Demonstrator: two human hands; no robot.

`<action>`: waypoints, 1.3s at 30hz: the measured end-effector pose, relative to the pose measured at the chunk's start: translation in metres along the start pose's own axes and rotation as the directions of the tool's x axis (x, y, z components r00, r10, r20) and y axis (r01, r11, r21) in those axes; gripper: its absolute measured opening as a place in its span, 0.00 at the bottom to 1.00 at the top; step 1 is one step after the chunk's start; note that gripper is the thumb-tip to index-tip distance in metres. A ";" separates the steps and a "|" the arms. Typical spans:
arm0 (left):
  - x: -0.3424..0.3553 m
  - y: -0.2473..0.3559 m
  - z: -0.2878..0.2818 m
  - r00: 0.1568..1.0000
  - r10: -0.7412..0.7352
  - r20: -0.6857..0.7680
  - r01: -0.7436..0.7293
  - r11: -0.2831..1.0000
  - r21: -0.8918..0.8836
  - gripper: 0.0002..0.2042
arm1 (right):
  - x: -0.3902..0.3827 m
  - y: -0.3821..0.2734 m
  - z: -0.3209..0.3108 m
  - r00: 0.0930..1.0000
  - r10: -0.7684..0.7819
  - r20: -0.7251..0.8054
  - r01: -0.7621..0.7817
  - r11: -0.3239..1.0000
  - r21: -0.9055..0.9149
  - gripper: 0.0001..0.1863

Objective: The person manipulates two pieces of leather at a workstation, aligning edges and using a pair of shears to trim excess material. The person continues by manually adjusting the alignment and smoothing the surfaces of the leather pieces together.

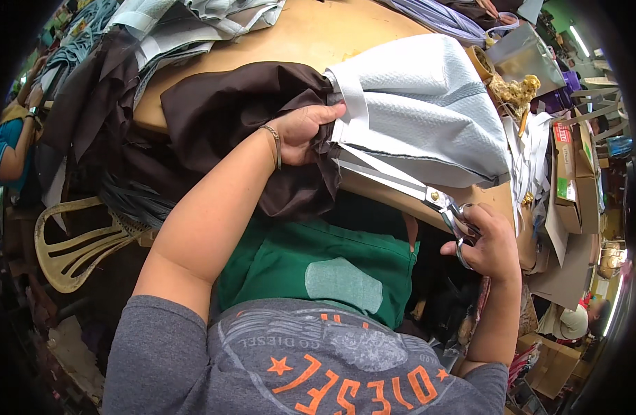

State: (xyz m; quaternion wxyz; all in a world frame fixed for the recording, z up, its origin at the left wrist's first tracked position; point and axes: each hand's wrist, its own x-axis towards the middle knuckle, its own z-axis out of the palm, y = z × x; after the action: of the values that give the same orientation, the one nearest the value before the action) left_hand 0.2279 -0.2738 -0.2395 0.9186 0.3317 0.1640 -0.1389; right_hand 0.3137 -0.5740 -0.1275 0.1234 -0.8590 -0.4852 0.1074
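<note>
My left hand (304, 133) is closed round gathered dark brown fabric (221, 111), its thumb pressing near the seam where the brown cloth meets a white quilted piece (422, 97). A white strap (352, 104) runs along that seam. In my right hand (494, 238) is a pair of metal scissors (434, 196), with my fingers through the handle loops. The scissor blades point left and are spread apart, their tips beside the lower edge of the seam, close to my left hand. Whether the blades touch the cloth I cannot tell.
The work lies on a tan table (297, 34). Folded white and grey pieces (200, 28) are heaped at the far left. White strips (529, 159) hang at the table's right edge, near cardboard boxes (566, 173). A pale plastic chair (72, 245) stands at left. Other people are nearby.
</note>
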 end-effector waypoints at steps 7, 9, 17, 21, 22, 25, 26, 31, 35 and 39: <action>0.002 0.002 0.003 0.999 -0.032 -0.019 0.032 0.999 0.008 0.20 | 0.016 -0.005 0.009 0.998 -0.055 0.011 0.055 0.998 0.038 0.26; 0.008 0.001 -0.009 0.998 -0.057 0.000 0.057 0.998 0.021 0.20 | 0.017 -0.005 0.013 0.996 -0.086 0.005 0.085 0.992 0.094 0.25; -0.001 -0.002 -0.002 0.999 0.004 0.033 -0.001 0.994 -0.105 0.20 | -0.008 0.015 0.012 0.999 -0.022 -0.038 0.026 0.992 0.124 0.25; 0.005 -0.003 -0.007 0.999 -0.003 0.050 0.007 0.998 -0.070 0.20 | -0.018 0.017 0.012 0.997 -0.015 -0.077 0.024 0.992 0.126 0.24; 0.005 -0.003 -0.007 0.999 0.015 0.035 -0.013 0.998 -0.065 0.20 | -0.019 0.016 0.013 0.996 -0.023 -0.089 0.036 0.989 0.144 0.24; 0.004 -0.003 -0.006 0.999 -0.023 0.033 0.027 0.993 -0.114 0.22 | -0.025 0.008 0.016 0.996 -0.028 -0.085 0.045 0.975 0.217 0.24; 0.002 -0.002 -0.002 0.999 -0.035 0.034 0.038 0.994 -0.100 0.20 | -0.027 0.006 0.016 0.997 -0.025 -0.076 0.043 0.969 0.243 0.24; 0.002 -0.002 -0.002 1.000 -0.001 0.022 0.003 0.996 -0.088 0.21 | -0.035 0.001 0.014 0.995 -0.038 -0.093 0.056 0.979 0.196 0.25; 0.000 -0.004 0.002 0.995 0.083 0.059 -0.076 0.991 -0.113 0.20 | -0.039 0.005 0.010 0.993 0.000 -0.116 0.014 0.993 0.114 0.26; -0.010 -0.008 -0.016 0.960 0.140 0.244 -0.136 0.990 -0.034 0.17 | -0.037 0.005 0.007 0.991 0.020 -0.133 -0.013 0.998 0.059 0.26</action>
State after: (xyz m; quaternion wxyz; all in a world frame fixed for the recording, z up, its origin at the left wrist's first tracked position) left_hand 0.2120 -0.2675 -0.2520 0.9420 0.3149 0.0266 -0.1134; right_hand 0.2966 -0.6075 -0.1338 0.1796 -0.8643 -0.4653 0.0649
